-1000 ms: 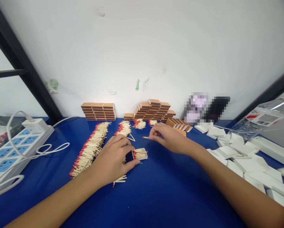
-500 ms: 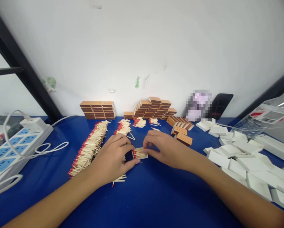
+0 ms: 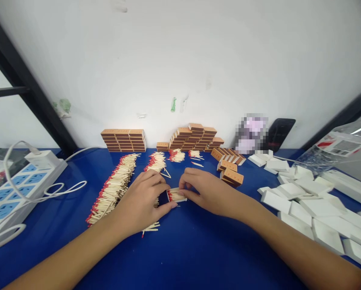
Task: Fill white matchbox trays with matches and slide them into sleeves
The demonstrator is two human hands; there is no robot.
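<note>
Head view: you see both your hands meeting low over the blue table point(image 3: 186, 249), close in front of you.
Left hand: your left hand point(image 3: 140, 203) lies palm down, with its fingers curled and closed on the dark sleeve end of the matchbox point(image 3: 175, 195).
Right hand: your right hand point(image 3: 209, 192) comes in from the right, its fingertips drawn together and pressed on the open tray end of the same box.
Matchbox: it lies flat on the table between your two hands, part open, with red match heads showing inside.
Loose matches: a long row of matches point(image 3: 114, 187) runs just left of your left hand.
Back wall: two stacks of brown boxes point(image 3: 123, 140) stand against it.
Right side: white trays point(image 3: 304, 205) lie scattered, well apart from your hands.
Far left: a power strip point(image 3: 20, 181) with white cables.
</note>
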